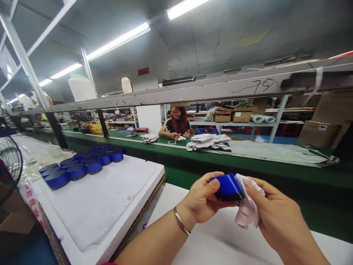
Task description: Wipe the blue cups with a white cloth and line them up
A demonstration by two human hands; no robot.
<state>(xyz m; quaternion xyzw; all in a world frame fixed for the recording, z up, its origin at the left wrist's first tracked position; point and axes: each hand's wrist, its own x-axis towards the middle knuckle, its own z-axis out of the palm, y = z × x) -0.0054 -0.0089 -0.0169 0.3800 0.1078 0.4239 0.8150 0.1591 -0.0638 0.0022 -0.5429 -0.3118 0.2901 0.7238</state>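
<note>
Blue cylinder (227, 188) held in mid-air, pinched in left hand (202, 198), right hand (278, 215) pressing a cloth (248, 206) against its end; more cylinders (82, 166) at 10 o'clock on white foam (96, 209).

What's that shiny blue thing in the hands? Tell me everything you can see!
It's a short, round blue cylinder. Its smooth, glossy side looks like painted metal, and a dark band runs along its lower edge. It's tilted, held up in the air. The left hand grips it with the thumb on its side, and the right hand presses a pale pink cloth against its other end.
</note>
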